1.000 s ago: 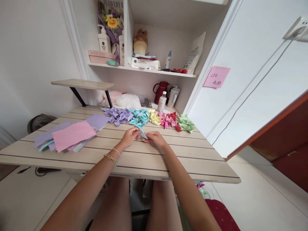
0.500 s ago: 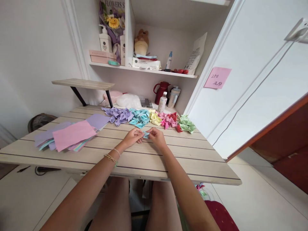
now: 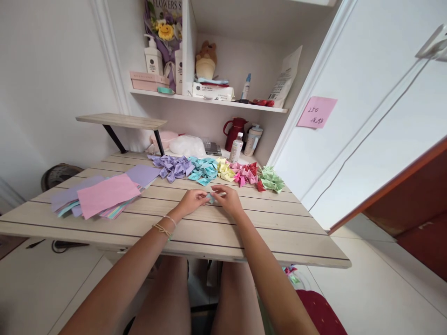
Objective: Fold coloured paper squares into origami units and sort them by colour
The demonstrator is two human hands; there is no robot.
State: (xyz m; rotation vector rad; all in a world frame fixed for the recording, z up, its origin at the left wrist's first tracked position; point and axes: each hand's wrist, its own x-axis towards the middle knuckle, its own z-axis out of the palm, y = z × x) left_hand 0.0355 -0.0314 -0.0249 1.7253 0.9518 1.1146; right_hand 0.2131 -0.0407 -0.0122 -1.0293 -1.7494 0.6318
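A small folded piece of light blue paper (image 3: pixel 210 198) is pinched between my two hands, just above the desk. My left hand (image 3: pixel 194 201) closes on its left side, and my right hand (image 3: pixel 226 198) grips its right side with thumb and finger. Much of the paper is covered by the fingers. Behind the hands lies a row of folded paper pieces in heaps: purple (image 3: pixel 172 167), blue (image 3: pixel 203 170), yellow (image 3: pixel 225 170), pink and red (image 3: pixel 244 174), and green (image 3: pixel 271 179).
A fanned stack of coloured paper sheets (image 3: pixel 108 195) lies on the left of the wooden desk (image 3: pixel 279 232). A small raised shelf (image 3: pixel 122 121) stands behind it. At the back are a clear bottle (image 3: pixel 236 148), a red jug (image 3: pixel 234 134) and a tumbler (image 3: pixel 252 140).
The light blue paper has gone from a long strip held at a slant to a small compact piece between the fingertips. My hands have shifted slightly and drawn together around it.
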